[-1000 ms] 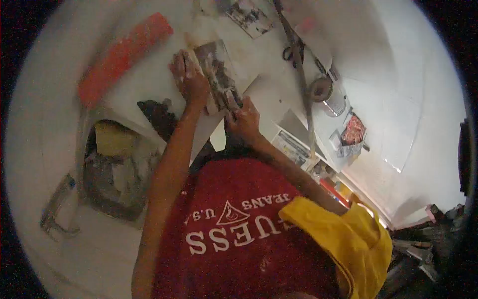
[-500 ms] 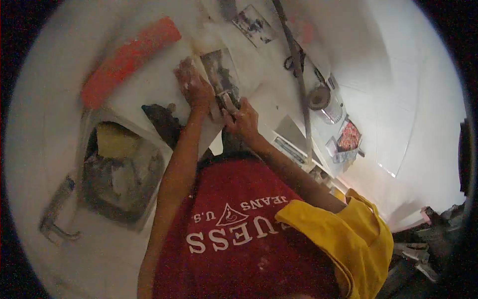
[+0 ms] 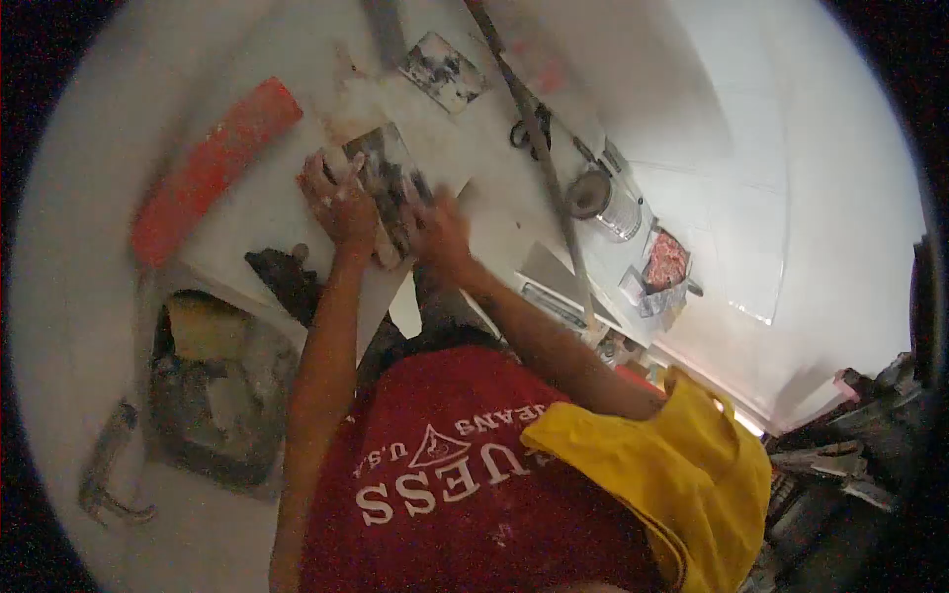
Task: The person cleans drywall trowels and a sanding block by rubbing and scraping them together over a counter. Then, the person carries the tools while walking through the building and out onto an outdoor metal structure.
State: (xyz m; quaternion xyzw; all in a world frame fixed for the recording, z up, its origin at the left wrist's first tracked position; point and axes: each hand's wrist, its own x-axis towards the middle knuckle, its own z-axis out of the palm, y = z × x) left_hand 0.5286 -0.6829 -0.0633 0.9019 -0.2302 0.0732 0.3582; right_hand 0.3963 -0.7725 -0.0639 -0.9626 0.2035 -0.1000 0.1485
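Note:
My left hand (image 3: 341, 208), dusted white, curls over the near left side of a pale flat block (image 3: 388, 252). Beside the block lies a rectangular plate (image 3: 381, 158) with dark and white smears. Over the right side of this plate is my right hand (image 3: 442, 232), its fingers bent around something small and dark, blurred and partly hidden. A second smeared plate (image 3: 443, 74) lies farther up the pale work surface (image 3: 297, 163). Left of my left arm rests a dark, irregular object (image 3: 282, 277).
A long red piece (image 3: 213, 173) is at the left, above a grey container (image 3: 217, 395) and a curved-handled tool (image 3: 109, 469). To the right are a long strip (image 3: 544, 158), scissors (image 3: 531, 133), a metal can (image 3: 615, 212) and a red-patterned packet (image 3: 665, 262).
The view has shifted, so surface items appear farther left and mostly lower. My right hand has moved across the plate, and its fingers are blurred. My left hand remains at the block.

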